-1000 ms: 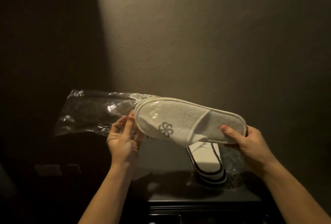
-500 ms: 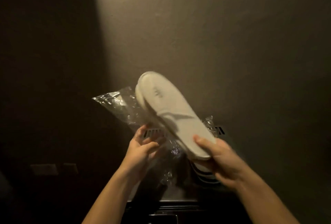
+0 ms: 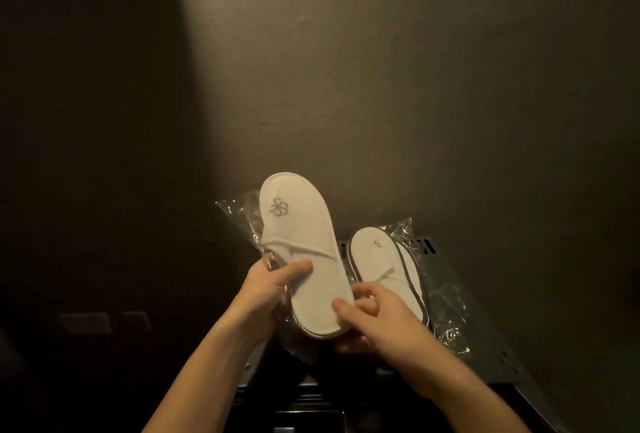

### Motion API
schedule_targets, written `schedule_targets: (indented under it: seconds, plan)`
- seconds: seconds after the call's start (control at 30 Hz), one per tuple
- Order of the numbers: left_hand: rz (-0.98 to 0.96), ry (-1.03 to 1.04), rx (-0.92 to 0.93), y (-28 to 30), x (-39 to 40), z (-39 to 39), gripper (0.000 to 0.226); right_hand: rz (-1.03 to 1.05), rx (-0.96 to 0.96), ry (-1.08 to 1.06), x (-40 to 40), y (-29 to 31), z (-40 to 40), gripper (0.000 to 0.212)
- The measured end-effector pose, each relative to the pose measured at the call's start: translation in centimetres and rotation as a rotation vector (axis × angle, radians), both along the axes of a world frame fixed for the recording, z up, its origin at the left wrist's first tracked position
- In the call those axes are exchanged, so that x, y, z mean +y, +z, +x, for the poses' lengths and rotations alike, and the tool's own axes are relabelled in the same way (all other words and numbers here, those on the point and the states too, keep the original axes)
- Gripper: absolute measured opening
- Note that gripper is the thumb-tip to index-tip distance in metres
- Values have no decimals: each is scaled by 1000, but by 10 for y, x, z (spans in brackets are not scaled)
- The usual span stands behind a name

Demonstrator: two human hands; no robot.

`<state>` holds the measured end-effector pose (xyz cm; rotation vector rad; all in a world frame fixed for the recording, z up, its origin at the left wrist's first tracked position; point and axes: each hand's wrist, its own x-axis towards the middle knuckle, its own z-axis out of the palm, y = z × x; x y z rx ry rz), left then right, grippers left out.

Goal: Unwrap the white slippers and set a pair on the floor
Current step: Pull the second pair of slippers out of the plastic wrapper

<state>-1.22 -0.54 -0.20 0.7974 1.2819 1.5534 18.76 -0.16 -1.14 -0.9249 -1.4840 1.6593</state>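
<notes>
A pair of white slippers (image 3: 304,252) with a grey flower logo stands toe-up in front of me, out of its clear plastic wrapper (image 3: 242,221), which hangs behind and to the left of it. My left hand (image 3: 268,289) grips the slippers at mid-length together with the wrapper. My right hand (image 3: 374,320) holds the heel end from the right, thumb on top. A second pair of white slippers (image 3: 384,273) with dark trim lies in its own clear wrapper (image 3: 446,308) on a dark surface to the right.
The dark surface (image 3: 491,335) under the wrapped pair is a flat top with small holes along its right edge. A lit wall (image 3: 381,86) rises behind it. Two wall plates (image 3: 100,321) sit low on the dark left side.
The slippers have turned from tilted to nearly upright and moved left. My left hand has closed on them and the wrapper; the wrapper has dropped behind them. The second wrapped pair has come into view.
</notes>
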Motion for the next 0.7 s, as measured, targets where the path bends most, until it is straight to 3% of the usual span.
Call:
schedule_targets:
  seconds: [0.17,0.3,0.4,0.47,0.57,0.7]
  plan:
    - [-319,-80,302,-21,23,-8,32,7,-110,-132,28,15,49,39]
    - [-376,46,611,-27,41,-8,35,19,-120,-189,49,5,66,33]
    - [-460,56,956,-21,41,-5,52,59,-212,-253,64,-5,73,31]
    - [-502,77,1197,-20,39,-3,68,129,-329,-279,71,-8,75,29]
    - [-435,171,1386,-20,35,3,83,218,-601,-303,78,-12,73,35]
    - [-392,211,1482,-15,33,12,69,272,-873,-236,85,-8,64,59]
